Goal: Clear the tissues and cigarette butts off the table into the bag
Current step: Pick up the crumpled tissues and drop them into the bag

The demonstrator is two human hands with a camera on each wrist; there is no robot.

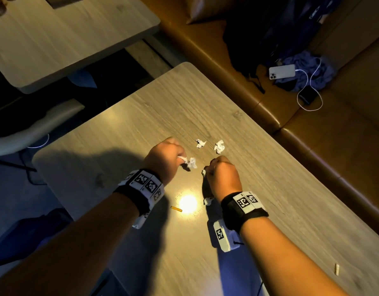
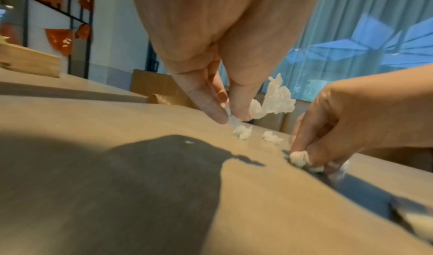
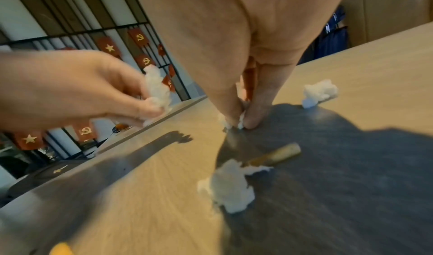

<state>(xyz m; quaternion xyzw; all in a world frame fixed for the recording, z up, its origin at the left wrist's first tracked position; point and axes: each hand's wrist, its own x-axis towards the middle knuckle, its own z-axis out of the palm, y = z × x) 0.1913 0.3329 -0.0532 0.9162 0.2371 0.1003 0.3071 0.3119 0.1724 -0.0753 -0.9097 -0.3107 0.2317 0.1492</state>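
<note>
Head view: five tissue wads, two cigarette butts on bench. Left hand pinches tissue wad; right hand pinches small tissue wad.

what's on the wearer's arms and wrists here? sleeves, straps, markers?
Forearms are bare, with no sleeves in view. The left wrist and the right wrist each carry a black strap bearing white blocks printed with black-and-white square fiducial markers. Another marked white block hangs under the right wrist. No gloves or rings are visible.
</note>
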